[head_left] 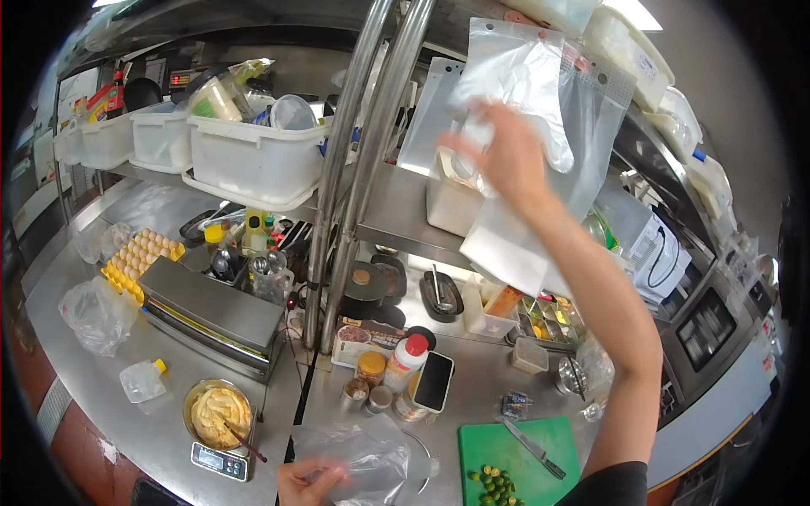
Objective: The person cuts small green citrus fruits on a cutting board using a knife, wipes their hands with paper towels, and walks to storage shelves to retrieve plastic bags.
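Low at the bottom edge, my left hand (pixel 310 482) pinches a clear thin plastic bag (pixel 364 451) between thumb and fingers. The plastic lies partly over a round metal rim (pixel 424 464). My right hand (pixel 506 160) is raised in front of hanging clear disposable gloves (pixel 516 72). Its fingers are blurred by motion but spread apart, and I see nothing in them. Just behind that hand is a white tub (pixel 449 207) on the shelf. Whether the fingers touch the gloves or the tub, I cannot tell.
A green cutting board (pixel 519 438) holds a knife (pixel 536 449) and cut small green fruits (pixel 496 487). Jars, a red-capped bottle (pixel 407 358) and a phone (pixel 432 382) stand mid-counter. Left are a bowl (pixel 221 413) on a scale (pixel 219 462) and eggs (pixel 145 255). Steel posts (pixel 350 169) rise centrally.
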`<move>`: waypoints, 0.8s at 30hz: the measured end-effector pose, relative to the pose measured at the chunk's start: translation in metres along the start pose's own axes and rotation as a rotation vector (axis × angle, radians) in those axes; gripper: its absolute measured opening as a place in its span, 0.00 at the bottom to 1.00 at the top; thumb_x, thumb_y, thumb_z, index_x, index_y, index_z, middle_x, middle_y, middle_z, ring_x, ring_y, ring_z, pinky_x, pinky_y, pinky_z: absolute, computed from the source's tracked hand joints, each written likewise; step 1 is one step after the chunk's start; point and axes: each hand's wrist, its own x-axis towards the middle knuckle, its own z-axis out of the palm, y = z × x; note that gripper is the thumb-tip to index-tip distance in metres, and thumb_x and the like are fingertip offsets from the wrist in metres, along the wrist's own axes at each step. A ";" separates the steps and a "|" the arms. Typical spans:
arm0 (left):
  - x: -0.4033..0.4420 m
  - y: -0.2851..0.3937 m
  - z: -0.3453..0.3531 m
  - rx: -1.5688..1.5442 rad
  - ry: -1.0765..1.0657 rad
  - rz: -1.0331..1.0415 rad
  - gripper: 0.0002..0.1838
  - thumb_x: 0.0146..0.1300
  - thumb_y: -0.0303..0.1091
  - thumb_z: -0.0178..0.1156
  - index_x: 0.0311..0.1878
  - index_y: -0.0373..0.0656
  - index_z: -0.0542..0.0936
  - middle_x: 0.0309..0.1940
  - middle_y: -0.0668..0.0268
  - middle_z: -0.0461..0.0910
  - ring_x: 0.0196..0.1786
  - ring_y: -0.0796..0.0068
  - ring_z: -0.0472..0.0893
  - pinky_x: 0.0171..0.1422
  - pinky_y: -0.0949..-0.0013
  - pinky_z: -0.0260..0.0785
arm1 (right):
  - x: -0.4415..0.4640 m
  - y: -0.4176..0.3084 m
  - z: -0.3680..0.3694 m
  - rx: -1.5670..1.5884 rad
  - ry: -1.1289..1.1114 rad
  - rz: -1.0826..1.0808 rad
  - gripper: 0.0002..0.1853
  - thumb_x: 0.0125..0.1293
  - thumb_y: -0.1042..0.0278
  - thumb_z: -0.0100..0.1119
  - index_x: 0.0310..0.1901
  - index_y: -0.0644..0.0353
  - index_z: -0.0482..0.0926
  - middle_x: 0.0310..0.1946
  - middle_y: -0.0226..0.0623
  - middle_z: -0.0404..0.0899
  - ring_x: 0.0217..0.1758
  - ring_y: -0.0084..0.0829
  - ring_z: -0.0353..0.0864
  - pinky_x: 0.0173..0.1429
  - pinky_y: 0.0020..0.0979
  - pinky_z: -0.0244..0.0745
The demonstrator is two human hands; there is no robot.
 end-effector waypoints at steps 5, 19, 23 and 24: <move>-0.009 0.011 -0.004 -0.020 -0.088 -0.167 0.10 0.56 0.28 0.63 0.41 0.37 0.79 0.29 0.67 0.80 0.32 0.79 0.77 0.39 0.76 0.69 | 0.050 0.082 -0.002 -0.659 0.312 -0.104 0.22 0.48 0.50 0.66 0.38 0.58 0.75 0.37 0.37 0.73 0.41 0.36 0.74 0.41 0.40 0.67; -0.013 -0.008 -0.006 -0.080 0.132 -0.040 0.12 0.51 0.28 0.63 0.39 0.31 0.79 0.22 0.62 0.78 0.25 0.75 0.77 0.33 0.75 0.68 | -0.110 -0.038 -0.005 -0.212 -0.852 -0.685 0.04 0.51 0.69 0.51 0.26 0.57 0.76 0.26 0.37 0.74 0.33 0.34 0.76 0.48 0.40 0.71; -0.036 -0.006 -0.023 0.025 0.127 -0.120 0.07 0.52 0.24 0.60 0.34 0.32 0.79 0.27 0.60 0.80 0.30 0.75 0.78 0.36 0.75 0.68 | -0.224 -0.080 -0.085 0.334 -0.970 -0.367 0.02 0.47 0.72 0.55 0.26 0.57 0.74 0.28 0.35 0.75 0.37 0.36 0.79 0.40 0.34 0.75; -0.039 -0.002 -0.020 0.106 0.125 -0.128 0.04 0.49 0.22 0.60 0.30 0.32 0.79 0.25 0.62 0.79 0.28 0.77 0.76 0.33 0.76 0.66 | -0.221 -0.068 -0.103 0.184 -0.870 -0.325 0.03 0.47 0.73 0.55 0.27 0.57 0.74 0.28 0.35 0.75 0.37 0.36 0.79 0.40 0.35 0.75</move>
